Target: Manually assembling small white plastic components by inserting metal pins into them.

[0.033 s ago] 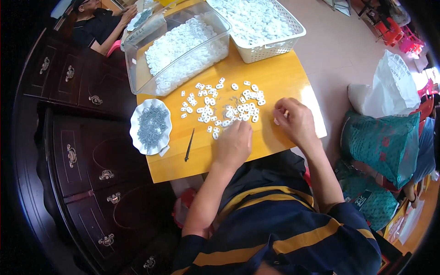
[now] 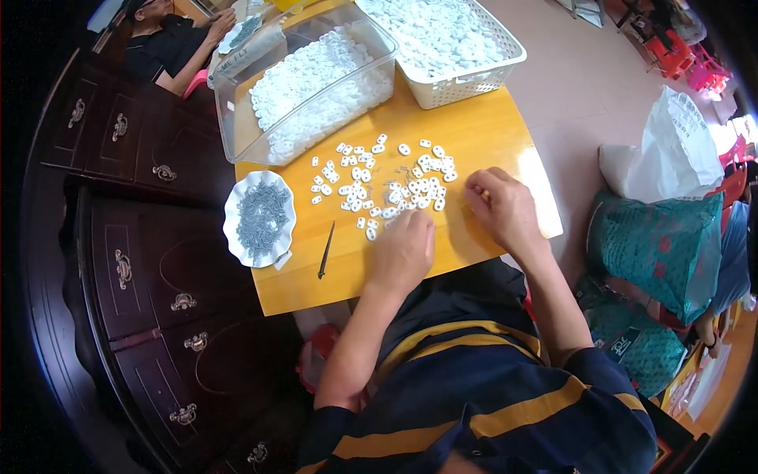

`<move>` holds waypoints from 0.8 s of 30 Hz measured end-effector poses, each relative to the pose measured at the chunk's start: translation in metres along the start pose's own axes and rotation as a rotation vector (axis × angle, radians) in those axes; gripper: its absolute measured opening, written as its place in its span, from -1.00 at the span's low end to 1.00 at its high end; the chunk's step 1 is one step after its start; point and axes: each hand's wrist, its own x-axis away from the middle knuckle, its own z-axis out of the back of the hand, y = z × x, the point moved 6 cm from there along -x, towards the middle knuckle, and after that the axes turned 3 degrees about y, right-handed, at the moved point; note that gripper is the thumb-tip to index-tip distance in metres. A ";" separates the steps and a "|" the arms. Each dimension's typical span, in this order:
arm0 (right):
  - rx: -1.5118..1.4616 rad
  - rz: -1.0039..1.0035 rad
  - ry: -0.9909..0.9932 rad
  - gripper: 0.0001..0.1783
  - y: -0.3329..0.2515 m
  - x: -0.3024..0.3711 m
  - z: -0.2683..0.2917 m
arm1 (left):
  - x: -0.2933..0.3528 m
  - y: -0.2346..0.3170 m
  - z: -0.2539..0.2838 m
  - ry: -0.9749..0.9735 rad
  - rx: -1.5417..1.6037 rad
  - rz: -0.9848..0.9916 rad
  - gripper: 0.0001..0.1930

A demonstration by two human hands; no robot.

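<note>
Small white plastic pieces, each with two dark holes (image 2: 427,186), lie spread in a loose cluster on the yellow wooden table (image 2: 489,134). My left hand (image 2: 405,246) rests at the near edge of this cluster, its fingers curled under and hidden from above. To the right of the cluster is my right hand (image 2: 505,208), with thumb and fingers drawn together in a pinch; what they hold is too small to make out. A few thin grey metal bits (image 2: 388,192) are scattered among the pieces. A slim dark pointed tool (image 2: 326,250) lies left of my left hand.
A white scalloped dish (image 2: 230,213) of small grey metal parts stands at the table's left. Behind are a clear bin (image 2: 229,130) and a white basket (image 2: 450,91), both full of white pieces. Dark drawers (image 2: 142,261) flank the left; sacks (image 2: 647,253) stand right. Another person (image 2: 170,51) sits far left.
My right hand has shifted slightly left, toward the cluster of white pieces. The left hand stays almost where it was.
</note>
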 end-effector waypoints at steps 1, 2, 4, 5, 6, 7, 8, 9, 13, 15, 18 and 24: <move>0.005 0.062 -0.009 -0.88 -0.004 -0.003 -0.007 | 0.004 -0.001 0.002 -0.004 0.062 0.017 -0.89; 0.011 0.124 -0.018 -0.88 -0.006 -0.006 -0.013 | 0.009 -0.003 0.004 -0.009 0.125 0.034 -0.90; 0.005 0.168 -0.060 -0.87 -0.005 -0.011 -0.022 | 0.016 -0.004 0.010 0.069 0.208 0.026 -0.93; -0.003 0.212 -0.100 -0.85 -0.007 -0.012 -0.027 | 0.020 -0.005 0.015 0.146 0.290 0.017 -0.96; -0.001 0.216 -0.104 -0.85 -0.007 -0.014 -0.027 | 0.024 -0.006 0.015 0.150 0.291 0.020 -0.96; 0.016 0.233 -0.138 -0.84 -0.008 -0.016 -0.030 | 0.029 -0.011 0.015 0.155 0.368 0.080 -0.98; 0.035 0.250 -0.172 -0.84 -0.009 -0.017 -0.033 | 0.032 -0.016 0.014 0.160 0.446 0.140 -0.96; 0.035 0.255 -0.175 -0.84 -0.010 -0.017 -0.034 | 0.033 -0.017 0.014 0.165 0.446 0.143 -0.96; 0.024 0.278 -0.182 -0.83 -0.010 -0.017 -0.036 | 0.035 -0.023 0.013 0.201 0.525 0.186 -0.95; 0.025 0.284 -0.175 -0.83 -0.010 -0.018 -0.036 | 0.036 -0.024 0.013 0.198 0.531 0.180 -0.95; 0.022 0.282 -0.185 -0.84 -0.010 -0.018 -0.037 | 0.039 -0.028 0.012 0.180 0.600 0.223 -0.95; 0.103 0.337 -0.170 -0.87 -0.009 -0.018 -0.042 | 0.040 -0.029 0.012 0.168 0.689 0.255 -0.92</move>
